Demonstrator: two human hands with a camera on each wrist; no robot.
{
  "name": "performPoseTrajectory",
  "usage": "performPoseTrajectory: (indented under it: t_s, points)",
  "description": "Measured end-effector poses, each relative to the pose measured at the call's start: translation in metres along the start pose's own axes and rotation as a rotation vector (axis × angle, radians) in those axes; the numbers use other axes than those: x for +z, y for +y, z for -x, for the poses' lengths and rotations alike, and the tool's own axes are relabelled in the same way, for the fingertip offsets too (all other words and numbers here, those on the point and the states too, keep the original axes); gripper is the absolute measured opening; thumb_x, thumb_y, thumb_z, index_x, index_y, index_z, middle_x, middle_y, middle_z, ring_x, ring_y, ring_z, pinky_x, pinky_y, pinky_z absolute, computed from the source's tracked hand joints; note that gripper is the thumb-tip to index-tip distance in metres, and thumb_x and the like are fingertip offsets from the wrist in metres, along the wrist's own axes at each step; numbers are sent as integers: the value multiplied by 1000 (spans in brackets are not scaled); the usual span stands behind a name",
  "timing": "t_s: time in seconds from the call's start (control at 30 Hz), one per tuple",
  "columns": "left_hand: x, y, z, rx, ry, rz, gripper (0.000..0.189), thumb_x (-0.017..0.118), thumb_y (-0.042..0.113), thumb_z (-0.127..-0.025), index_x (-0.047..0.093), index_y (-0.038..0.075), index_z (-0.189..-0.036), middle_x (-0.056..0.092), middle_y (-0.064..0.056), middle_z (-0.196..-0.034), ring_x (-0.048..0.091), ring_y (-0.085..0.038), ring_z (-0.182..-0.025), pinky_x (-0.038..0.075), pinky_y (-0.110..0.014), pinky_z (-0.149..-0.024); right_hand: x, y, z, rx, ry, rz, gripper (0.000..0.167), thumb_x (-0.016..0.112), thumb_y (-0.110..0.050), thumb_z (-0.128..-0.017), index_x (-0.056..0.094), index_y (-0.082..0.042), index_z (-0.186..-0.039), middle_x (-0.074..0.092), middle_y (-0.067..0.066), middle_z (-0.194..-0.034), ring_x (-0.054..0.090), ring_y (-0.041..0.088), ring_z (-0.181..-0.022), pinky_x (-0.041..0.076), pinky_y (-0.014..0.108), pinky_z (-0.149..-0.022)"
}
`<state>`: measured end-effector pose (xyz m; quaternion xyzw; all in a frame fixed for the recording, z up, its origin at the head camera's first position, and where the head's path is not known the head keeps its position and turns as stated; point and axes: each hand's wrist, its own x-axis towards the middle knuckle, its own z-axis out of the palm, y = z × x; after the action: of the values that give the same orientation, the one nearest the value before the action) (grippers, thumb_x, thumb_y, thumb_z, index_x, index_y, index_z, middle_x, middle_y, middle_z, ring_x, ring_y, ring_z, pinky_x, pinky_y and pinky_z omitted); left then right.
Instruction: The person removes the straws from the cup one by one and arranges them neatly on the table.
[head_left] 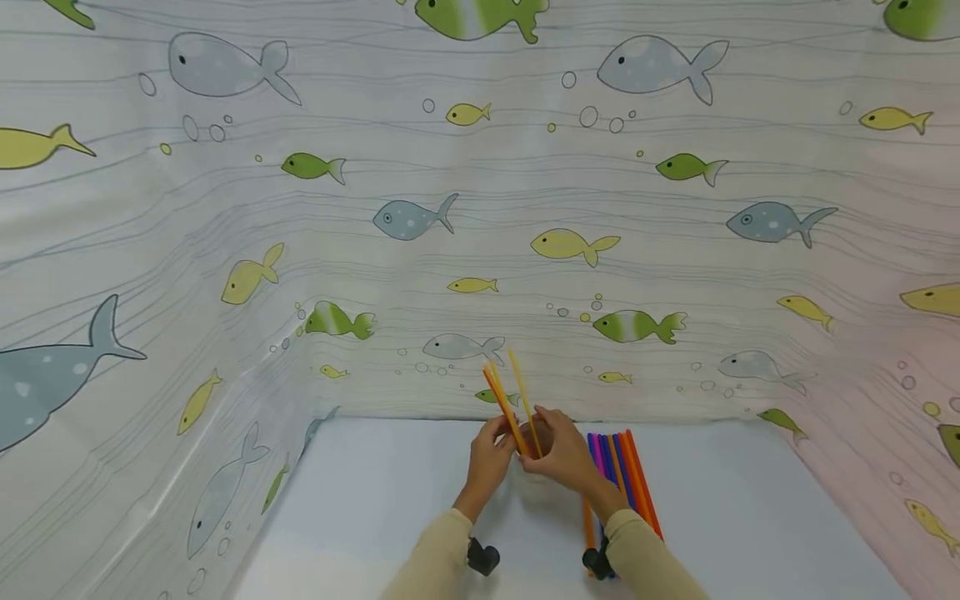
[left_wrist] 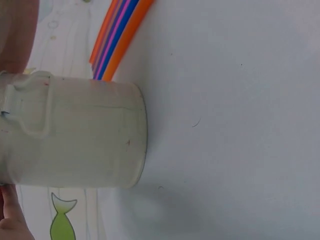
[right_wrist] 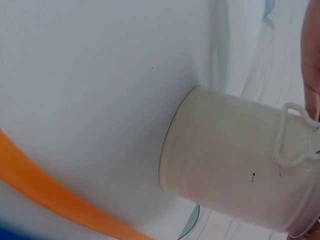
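Note:
A cream milk-can-shaped pot [left_wrist: 95, 135] with a small side handle [right_wrist: 287, 145] stands on the white table. Several thin orange sticks [head_left: 504, 406] and yellow sticks [head_left: 522, 392] rise out of its mouth, leaning left. At the left of the rim, my left hand [head_left: 491, 457] grips the pot, its fingers close to the orange sticks. My right hand [head_left: 564, 454] holds the rim from the other side, with the thumb across the near edge. Both wrist views show the pot's lower body uncovered; most of the fingers lie outside those views.
Right of the pot lies a row of orange, blue and pink sticks [head_left: 643, 483], partly under my right forearm. The white table [head_left: 367, 492] extends to both sides. A fish-patterned cloth [head_left: 510, 192] hangs behind it and along the sides.

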<state>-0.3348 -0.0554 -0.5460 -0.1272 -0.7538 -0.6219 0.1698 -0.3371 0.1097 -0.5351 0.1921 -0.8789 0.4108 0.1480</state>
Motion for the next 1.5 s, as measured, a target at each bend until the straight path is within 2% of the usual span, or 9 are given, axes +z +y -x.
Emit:
performPoseTrajectory:
  t_s: [0.2, 0.33, 0.47, 0.63, 0.8, 1.03, 1.2, 1.43, 1.5]
  points:
    - [-9, 5, -9, -29, -15, -85, 29, 65, 9, -93, 64, 5, -121, 68, -9, -112, 63, -25, -109, 54, -40, -94, 6, -3, -11, -3, 31, 50, 94, 87, -44, -63, 49, -9, -142, 59, 2, -121, 54, 21, -113, 49, 45, -99]
    - [-11, 6, -8, -7, -33, -112, 31, 65, 5, -92, 63, 0, -122, 69, -11, -111, 65, -28, -106, 55, -43, -91, 5, -3, -10, 8, 23, 53, 96, 86, -49, -64, 48, -9, -143, 59, 2, -122, 54, 21, -112, 49, 45, -99]
    - [-14, 5, -4, -24, -66, -123, 29, 65, 8, -93, 64, 2, -121, 69, -10, -112, 65, -26, -105, 55, -43, -92, 4, -4, -6, 15, 16, 62, 98, 84, -54, -65, 47, -9, -144, 58, 3, -123, 53, 21, -112, 49, 47, -100]
    - [-25, 6, -2, -102, -82, -86, 29, 64, 16, -95, 65, 6, -122, 69, -8, -111, 66, -22, -103, 55, -38, -90, 8, -7, -9, 0, 48, 79, 96, 86, -48, -65, 48, -8, -143, 59, 3, -121, 53, 22, -112, 48, 47, -100]
    - [-34, 10, 1, -146, -93, 19, 30, 63, 7, -95, 62, -3, -122, 68, -18, -111, 66, -29, -102, 57, -31, -86, 12, -8, -7, -5, 70, 91, 95, 86, -46, -63, 49, -8, -142, 59, 2, -119, 53, 21, -110, 49, 47, -98]
    - [-37, 44, 6, -150, -113, 67, 32, 64, 3, -93, 59, -10, -121, 65, -24, -112, 67, -29, -100, 59, -31, -82, 10, -8, -2, 46, 82, 89, 95, 87, -45, -63, 48, -10, -143, 58, 2, -120, 51, 20, -110, 48, 49, -100]
    - [-31, 54, 7, -103, -57, 41, 29, 68, 4, -90, 63, -11, -115, 68, -24, -105, 68, -33, -96, 59, -29, -79, 8, -7, -2, 56, 69, 81, 96, 87, -44, -63, 48, -9, -143, 58, 3, -120, 50, 21, -111, 46, 49, -102]
    - [-18, 16, -3, -117, 73, 20, 25, 78, 18, -84, 72, 3, -103, 73, -8, -94, 70, -19, -86, 58, -22, -72, 9, -7, -3, 57, 69, 64, 97, 88, -43, -62, 48, -9, -143, 58, 3, -120, 51, 21, -110, 48, 47, -100]
    - [-17, 16, -4, -121, 91, 8, 24, 79, 18, -83, 73, 3, -101, 73, -7, -92, 70, -18, -84, 57, -20, -71, 9, -6, -3, 52, 72, 63, 97, 88, -43, -62, 48, -8, -143, 58, 3, -120, 50, 20, -110, 48, 47, -100]
